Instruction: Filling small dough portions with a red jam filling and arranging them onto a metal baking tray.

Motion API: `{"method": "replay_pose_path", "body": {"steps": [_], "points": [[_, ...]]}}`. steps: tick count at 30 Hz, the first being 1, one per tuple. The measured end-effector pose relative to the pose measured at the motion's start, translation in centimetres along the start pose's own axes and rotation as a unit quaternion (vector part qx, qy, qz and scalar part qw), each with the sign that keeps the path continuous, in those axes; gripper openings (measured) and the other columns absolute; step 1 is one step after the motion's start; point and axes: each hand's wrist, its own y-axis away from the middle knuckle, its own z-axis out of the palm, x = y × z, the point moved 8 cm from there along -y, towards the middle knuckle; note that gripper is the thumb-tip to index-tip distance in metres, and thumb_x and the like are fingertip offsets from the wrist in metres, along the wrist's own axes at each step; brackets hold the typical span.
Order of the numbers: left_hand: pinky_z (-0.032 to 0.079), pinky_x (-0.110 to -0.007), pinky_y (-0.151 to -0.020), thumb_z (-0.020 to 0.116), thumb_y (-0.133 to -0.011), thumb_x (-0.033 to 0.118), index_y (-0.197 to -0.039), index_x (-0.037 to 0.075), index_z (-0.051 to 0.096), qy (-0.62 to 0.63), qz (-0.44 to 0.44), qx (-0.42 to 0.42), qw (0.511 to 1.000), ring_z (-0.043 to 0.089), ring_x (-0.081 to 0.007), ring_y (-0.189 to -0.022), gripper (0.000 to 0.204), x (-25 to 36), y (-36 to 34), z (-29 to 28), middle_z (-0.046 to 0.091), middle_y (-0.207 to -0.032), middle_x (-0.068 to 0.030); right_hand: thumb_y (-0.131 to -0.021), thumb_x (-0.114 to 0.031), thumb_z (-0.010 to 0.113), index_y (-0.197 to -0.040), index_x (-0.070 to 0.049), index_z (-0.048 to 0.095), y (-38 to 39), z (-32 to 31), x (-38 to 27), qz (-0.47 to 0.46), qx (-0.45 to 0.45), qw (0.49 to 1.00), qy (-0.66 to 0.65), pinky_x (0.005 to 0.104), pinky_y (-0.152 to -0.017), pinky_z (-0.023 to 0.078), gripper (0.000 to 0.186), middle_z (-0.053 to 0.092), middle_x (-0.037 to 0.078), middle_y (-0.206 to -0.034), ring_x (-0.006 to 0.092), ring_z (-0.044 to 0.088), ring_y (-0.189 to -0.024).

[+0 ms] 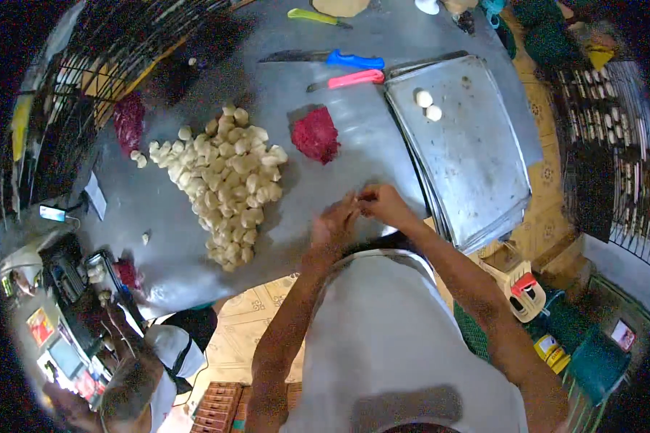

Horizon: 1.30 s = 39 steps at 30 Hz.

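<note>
My left hand point(332, 225) and my right hand point(386, 206) meet at the table's near edge, fingertips pinched together. Between them is something small and pale, too hidden to name; the left hand is slightly blurred. Left of my hands lies a large heap of pale dough pieces point(224, 180). Beyond my hands sits a crumbly dark-pink mound point(315, 135), apart from the heap. On the stacked metal baking trays point(477, 166) to the right, two white dough balls point(428, 105) rest side by side near the far end.
A blue-handled knife point(355, 60), a pink-handled knife point(354, 79) and a green-handled blade point(316, 16) lie on the grey table point(368, 130). A dark-red bag point(129, 123) is at the far left. Another person point(133, 368) is at lower left. A loaded rack point(599, 130) stands right.
</note>
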Motion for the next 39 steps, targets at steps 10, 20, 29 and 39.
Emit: {"method": "replay_pose_path", "body": {"steps": [10, 20, 29, 39], "points": [[0.056, -0.035, -0.080, 0.070, -0.093, 0.015, -0.142, 0.005, 0.049, -0.157, -0.059, 0.045, 0.985, 0.069, -0.0250, -0.093, 0.055, -1.7, 0.8, -1.7, 0.069, -0.115, -0.0161, -0.080, -0.017, 0.073, -0.095, -0.003, 0.074, -0.3, 1.1, -2.1, -0.034, 0.112, 0.991, 0.071, 0.0397, -0.079, 0.052, 0.021, 0.068, 0.019, -0.095, 0.0361, 0.064, -0.089], [0.052, -0.029, -0.079, 0.069, -0.095, 0.015, -0.129, -0.001, 0.062, 0.460, -0.269, 0.065, 0.844, 0.064, -0.0155, -0.090, 0.038, -5.7, -1.0, 4.2, 0.071, -0.102, -0.0074, -0.094, -0.026, 0.069, -0.114, -0.003, 0.067, 2.5, -2.8, -2.1, -0.002, 0.087, 0.976, -0.199, 0.0325, -0.078, 0.052, 0.031, 0.068, 0.010, -0.099, 0.0188, 0.065, -0.087], [0.052, -0.033, -0.088, 0.061, -0.101, 0.021, -0.146, 0.009, 0.048, 0.324, -0.232, -0.010, 0.917, 0.063, -0.0163, -0.099, 0.048, -3.1, -5.0, 4.8, 0.064, -0.121, -0.0070, -0.094, -0.014, 0.064, -0.112, 0.000, 0.068, -5.4, -26.1, -4.3, -0.101, 0.289, 0.930, 0.201, 0.0386, -0.075, 0.053, 0.023, 0.071, 0.017, -0.090, 0.0266, 0.066, -0.080], [0.054, -0.044, -0.082, 0.067, -0.087, 0.012, -0.111, 0.004, 0.067, -0.244, -0.055, 0.171, 0.953, 0.066, -0.0361, -0.093, 0.025, -4.9, -4.4, -9.5, 0.069, -0.105, -0.0176, -0.099, -0.018, 0.060, -0.125, -0.004, 0.064, -3.2, -25.1, -2.4, -0.117, 0.334, 0.901, 0.252, 0.0385, -0.077, 0.052, 0.030, 0.068, 0.016, -0.099, 0.0237, 0.067, -0.088]]}}
